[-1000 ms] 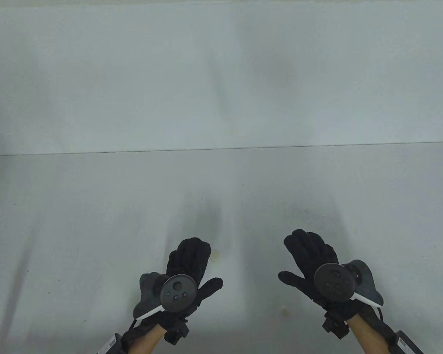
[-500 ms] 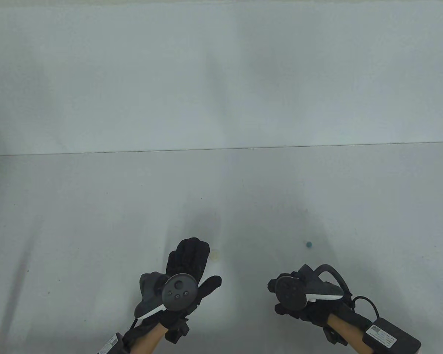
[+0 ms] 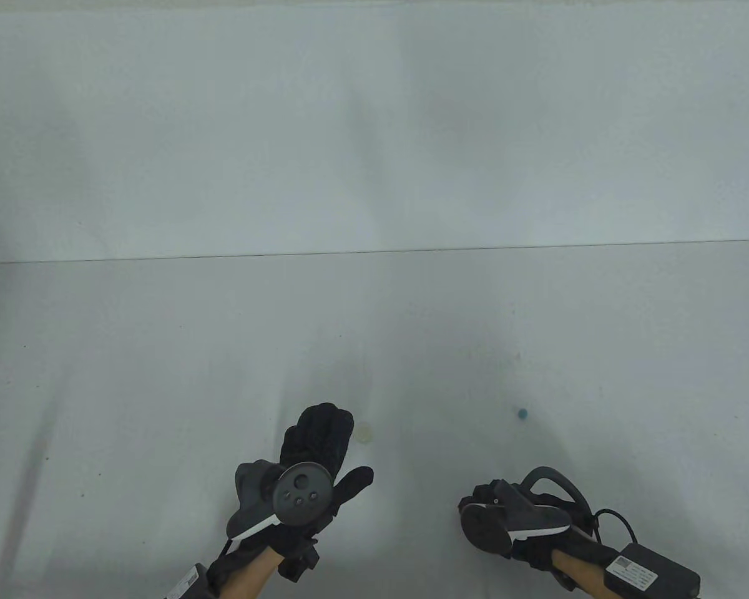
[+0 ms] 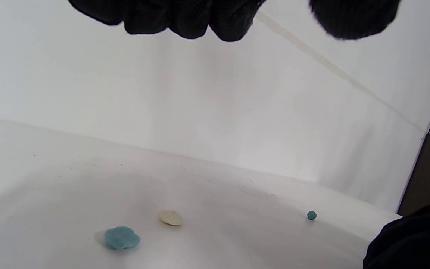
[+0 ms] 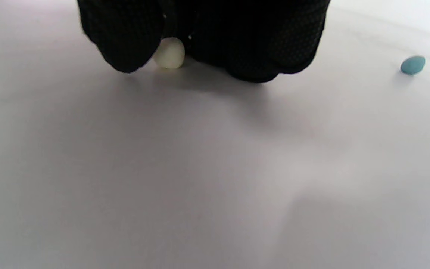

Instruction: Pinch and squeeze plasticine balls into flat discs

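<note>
Your right hand [image 3: 512,521] pinches a cream ball [image 5: 169,53] low over the table [image 3: 162,374], nearer you than the small blue ball [image 3: 522,413]. Your left hand [image 3: 312,462] hovers relaxed, fingers extended, beside the cream disc [image 3: 364,432].

A small teal ball [image 3: 522,413] lies on the white table [image 3: 162,374] beyond the right hand [image 3: 512,518].

Lighting is even, diffuse and cool across the white table [image 3: 162,374]. Soft grey shadows fan out ahead of both hands, without hard edges or glare. The table view is sharp. The left wrist view bows the table edge. The right wrist view is soft, with a violet cast and blurred glove fabric at top.
</note>
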`<state>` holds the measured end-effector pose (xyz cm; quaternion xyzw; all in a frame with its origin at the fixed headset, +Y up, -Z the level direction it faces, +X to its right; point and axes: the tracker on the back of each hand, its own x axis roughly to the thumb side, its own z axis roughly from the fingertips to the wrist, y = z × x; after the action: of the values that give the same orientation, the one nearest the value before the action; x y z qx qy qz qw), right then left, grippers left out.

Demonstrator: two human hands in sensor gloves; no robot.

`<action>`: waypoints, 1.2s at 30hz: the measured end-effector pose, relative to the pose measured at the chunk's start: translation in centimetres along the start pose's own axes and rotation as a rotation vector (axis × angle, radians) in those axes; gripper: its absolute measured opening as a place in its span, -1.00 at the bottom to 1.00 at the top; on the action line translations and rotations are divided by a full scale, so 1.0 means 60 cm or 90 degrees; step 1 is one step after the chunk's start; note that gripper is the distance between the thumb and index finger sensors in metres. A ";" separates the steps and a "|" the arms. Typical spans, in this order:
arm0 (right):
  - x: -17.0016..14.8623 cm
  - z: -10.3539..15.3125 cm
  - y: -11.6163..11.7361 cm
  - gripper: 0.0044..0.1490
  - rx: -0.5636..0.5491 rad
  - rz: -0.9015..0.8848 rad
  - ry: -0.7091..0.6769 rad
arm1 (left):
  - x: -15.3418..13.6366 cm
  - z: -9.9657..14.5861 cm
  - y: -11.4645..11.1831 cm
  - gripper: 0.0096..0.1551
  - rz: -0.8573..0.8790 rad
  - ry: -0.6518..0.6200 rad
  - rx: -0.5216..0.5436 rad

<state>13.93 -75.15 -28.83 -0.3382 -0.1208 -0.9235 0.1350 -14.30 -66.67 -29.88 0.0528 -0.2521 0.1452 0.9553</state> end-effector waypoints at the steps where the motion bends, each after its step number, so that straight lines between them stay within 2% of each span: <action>1: 0.001 -0.001 0.000 -0.31 -0.003 0.003 -0.001 | -0.001 0.000 0.000 0.01 0.004 0.000 0.001; 11: 0.006 -0.008 -0.001 -0.46 -0.019 0.046 -0.022 | -0.001 0.000 0.000 0.00 0.007 0.002 -0.002; 17: -0.019 0.003 -0.046 -0.44 -0.073 -0.013 0.026 | -0.002 0.000 0.001 0.00 0.013 -0.001 0.001; 22: -0.064 0.022 -0.085 -0.43 -0.147 -0.222 0.093 | -0.004 0.001 0.004 0.00 0.020 0.002 0.009; 27: -0.110 0.040 -0.095 -0.37 -0.222 -0.593 0.116 | -0.007 0.003 0.007 0.00 0.027 0.006 0.017; 32: -0.121 0.041 -0.077 -0.39 -0.213 -0.851 0.078 | -0.010 0.003 0.008 0.00 0.030 0.009 0.021; 36: -0.126 0.030 -0.059 -0.42 -0.203 -0.977 0.063 | -0.012 0.004 0.010 -0.01 0.030 0.013 0.026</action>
<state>19.38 -70.01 -32.95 -0.1338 -0.1806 -0.7788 -0.5857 -15.19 -66.30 -30.03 0.0646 -0.2407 0.1734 0.9528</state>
